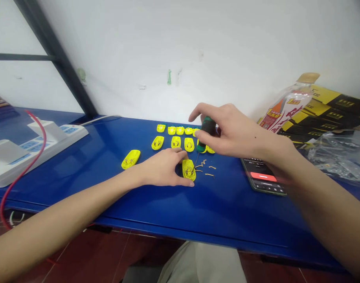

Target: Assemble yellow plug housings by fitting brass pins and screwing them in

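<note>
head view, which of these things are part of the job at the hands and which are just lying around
Part of the job:
left hand
yellow plastic casing
right hand
green-and-black screwdriver
small brass screws
other yellow casings

Lying around:
power strip
smartphone
plastic bottle
black-and-yellow cardboard packaging

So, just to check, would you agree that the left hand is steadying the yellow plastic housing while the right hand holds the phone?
Not quite: the head view shows the right hand holding a green-and-black screwdriver; the phone lies on the table. The left hand does steady the yellow plastic housing.
</note>
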`<state>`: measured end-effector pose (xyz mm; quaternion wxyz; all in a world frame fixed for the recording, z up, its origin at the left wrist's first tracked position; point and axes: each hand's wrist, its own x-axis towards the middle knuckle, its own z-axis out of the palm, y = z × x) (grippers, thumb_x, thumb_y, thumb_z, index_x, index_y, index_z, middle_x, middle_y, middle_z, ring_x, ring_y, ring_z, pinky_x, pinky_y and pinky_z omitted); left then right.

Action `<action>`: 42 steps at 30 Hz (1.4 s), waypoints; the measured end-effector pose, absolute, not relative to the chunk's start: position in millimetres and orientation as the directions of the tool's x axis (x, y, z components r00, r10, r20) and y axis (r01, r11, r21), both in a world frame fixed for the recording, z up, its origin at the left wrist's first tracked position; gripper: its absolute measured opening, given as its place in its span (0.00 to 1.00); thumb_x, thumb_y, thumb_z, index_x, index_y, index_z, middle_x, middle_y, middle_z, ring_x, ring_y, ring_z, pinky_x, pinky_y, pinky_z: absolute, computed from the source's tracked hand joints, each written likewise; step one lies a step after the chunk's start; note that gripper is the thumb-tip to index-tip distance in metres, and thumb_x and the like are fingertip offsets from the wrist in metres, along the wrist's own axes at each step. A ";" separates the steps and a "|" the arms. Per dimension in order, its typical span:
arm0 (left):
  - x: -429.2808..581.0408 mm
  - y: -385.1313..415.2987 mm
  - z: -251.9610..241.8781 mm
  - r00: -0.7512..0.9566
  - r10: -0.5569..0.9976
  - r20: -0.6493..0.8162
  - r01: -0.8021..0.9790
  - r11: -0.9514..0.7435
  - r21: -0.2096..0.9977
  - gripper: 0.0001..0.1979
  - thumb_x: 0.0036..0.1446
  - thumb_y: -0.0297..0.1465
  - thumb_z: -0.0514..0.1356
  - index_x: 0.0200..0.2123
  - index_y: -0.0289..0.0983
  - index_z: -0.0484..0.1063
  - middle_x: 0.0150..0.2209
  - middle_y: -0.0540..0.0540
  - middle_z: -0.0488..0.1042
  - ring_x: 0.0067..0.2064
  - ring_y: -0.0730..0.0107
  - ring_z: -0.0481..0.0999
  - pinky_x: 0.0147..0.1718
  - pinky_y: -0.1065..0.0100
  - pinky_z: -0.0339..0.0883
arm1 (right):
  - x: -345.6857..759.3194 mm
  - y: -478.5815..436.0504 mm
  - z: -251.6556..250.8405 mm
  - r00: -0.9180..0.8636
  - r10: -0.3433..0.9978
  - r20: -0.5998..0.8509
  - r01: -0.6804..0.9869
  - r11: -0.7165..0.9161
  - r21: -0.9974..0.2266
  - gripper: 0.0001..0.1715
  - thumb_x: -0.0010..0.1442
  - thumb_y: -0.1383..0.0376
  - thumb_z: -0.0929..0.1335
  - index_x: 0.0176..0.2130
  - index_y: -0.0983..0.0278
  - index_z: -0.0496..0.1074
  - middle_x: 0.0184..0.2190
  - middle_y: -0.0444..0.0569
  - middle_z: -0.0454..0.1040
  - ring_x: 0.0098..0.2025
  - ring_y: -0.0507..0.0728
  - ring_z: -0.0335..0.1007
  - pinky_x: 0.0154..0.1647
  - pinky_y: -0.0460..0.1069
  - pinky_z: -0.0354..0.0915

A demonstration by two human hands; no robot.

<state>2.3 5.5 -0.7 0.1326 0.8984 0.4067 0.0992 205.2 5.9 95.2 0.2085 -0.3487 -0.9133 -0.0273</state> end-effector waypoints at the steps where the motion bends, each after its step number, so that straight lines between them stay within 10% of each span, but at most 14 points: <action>1: 2.2 5.3 -0.7 0.649 0.758 0.070 0.704 -0.633 0.322 0.35 0.49 0.60 0.62 0.47 0.37 0.71 0.36 0.44 0.71 0.37 0.57 0.72 0.34 0.61 0.65 | 205.7 6.7 95.3 -0.664 0.626 0.409 0.658 0.749 -0.078 0.15 0.65 0.57 0.64 0.46 0.63 0.71 0.19 0.40 0.65 0.22 0.51 0.56 0.29 0.49 0.50; 12: 2.2 5.1 0.8 0.648 0.758 0.070 0.702 -0.631 0.330 0.35 0.48 0.60 0.62 0.46 0.36 0.72 0.36 0.44 0.71 0.37 0.58 0.72 0.33 0.61 0.65 | 208.6 6.1 98.4 -0.672 0.601 0.432 0.674 0.739 0.020 0.18 0.63 0.51 0.65 0.33 0.63 0.71 0.15 0.39 0.57 0.20 0.49 0.49 0.26 0.49 0.48; 17: 2.1 5.0 1.1 0.647 0.759 0.071 0.703 -0.631 0.328 0.36 0.48 0.60 0.62 0.47 0.36 0.72 0.36 0.44 0.71 0.36 0.58 0.71 0.34 0.61 0.65 | 209.1 6.1 100.0 -0.711 0.619 0.334 0.625 0.774 -0.104 0.14 0.62 0.61 0.66 0.47 0.63 0.70 0.20 0.41 0.66 0.23 0.51 0.58 0.27 0.49 0.51; 23: 2.6 5.1 1.4 0.648 0.758 0.072 0.697 -0.629 0.343 0.34 0.48 0.59 0.62 0.46 0.36 0.72 0.36 0.43 0.72 0.37 0.58 0.71 0.34 0.61 0.65 | 207.6 6.2 99.2 -0.681 0.604 0.413 0.669 0.743 0.017 0.18 0.63 0.52 0.65 0.41 0.63 0.73 0.18 0.41 0.61 0.22 0.52 0.55 0.28 0.49 0.51; 37: 2.8 6.0 0.9 0.654 0.752 0.078 0.697 -0.640 0.322 0.36 0.48 0.61 0.61 0.46 0.36 0.72 0.37 0.43 0.72 0.38 0.56 0.72 0.34 0.61 0.65 | 208.6 6.5 95.7 -0.729 0.567 0.384 0.544 0.820 -0.179 0.20 0.57 0.68 0.67 0.50 0.64 0.68 0.29 0.45 0.73 0.26 0.51 0.63 0.28 0.48 0.56; 42: 2.4 6.1 0.5 0.654 0.753 0.076 0.697 -0.639 0.325 0.34 0.49 0.60 0.61 0.44 0.36 0.72 0.36 0.43 0.72 0.37 0.57 0.72 0.34 0.61 0.65 | 207.1 5.1 95.6 -0.695 0.582 0.421 0.633 0.774 -0.026 0.13 0.60 0.60 0.67 0.44 0.64 0.71 0.20 0.41 0.65 0.24 0.52 0.60 0.30 0.49 0.53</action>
